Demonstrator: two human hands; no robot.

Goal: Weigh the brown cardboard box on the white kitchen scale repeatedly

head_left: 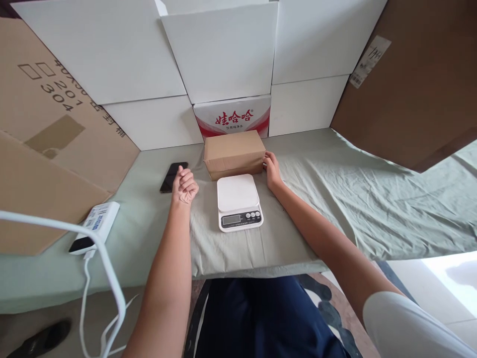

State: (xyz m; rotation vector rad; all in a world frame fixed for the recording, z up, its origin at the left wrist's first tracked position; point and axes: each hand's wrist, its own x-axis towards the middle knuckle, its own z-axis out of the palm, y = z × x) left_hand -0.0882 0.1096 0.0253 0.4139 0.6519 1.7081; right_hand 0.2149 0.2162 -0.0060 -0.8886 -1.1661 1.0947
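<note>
White boards point(223, 54) and brown cardboard sheets point(48, 139) lean up behind and beside a table point(372, 199) draped in a wrinkled grey-green cloth, with one red-and-white printed carton point(233, 117) standing at the back. In front of that carton lies one brown cardboard parcel point(234, 153), flat on the cloth and just behind one white kitchen scale point(238, 201), close to its far edge but whether touching it I cannot tell. The parcel is a plain rectangular box with sealed faces; I judge it stiff and fairly light, its matt cardboard unlikely to slip, and best taken by its two short ends, since the top is broad and offers no edge to pinch. The right hand point(273, 170) rests against the parcel's right end, fingers loosely spread and touching the side rather than clamped on it. The left hand point(185, 185) hovers above the cloth left of the scale, fingers curled together into a loose fist and holding nothing. One white power bank point(96, 226) with a white cable point(108, 278) sits at the table's left edge, and one dark phone point(173, 176) lies just beyond the left hand. Two hands, one parcel, one scale.
</note>
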